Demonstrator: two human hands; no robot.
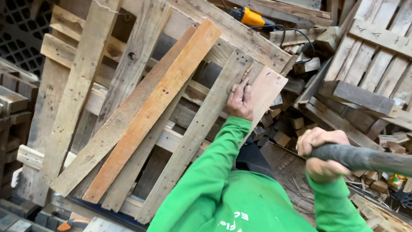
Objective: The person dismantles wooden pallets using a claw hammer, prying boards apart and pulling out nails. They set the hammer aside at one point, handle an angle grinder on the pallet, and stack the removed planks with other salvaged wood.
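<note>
My left hand [240, 102] pinches a nail [246, 71] upright against the grey plank [201, 129], fingers closed round it, while my right hand [321, 154] is clenched on a dark hammer handle [365, 158], beside the orange board [159, 107] on the pallet [77, 86].

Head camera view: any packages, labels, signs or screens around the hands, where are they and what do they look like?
Small package: far right among wood scraps, crumpled, yellow, red and green.
White lettering: on the green sleeve, bottom centre, partly cut off.
No signs or screens in view.
</note>
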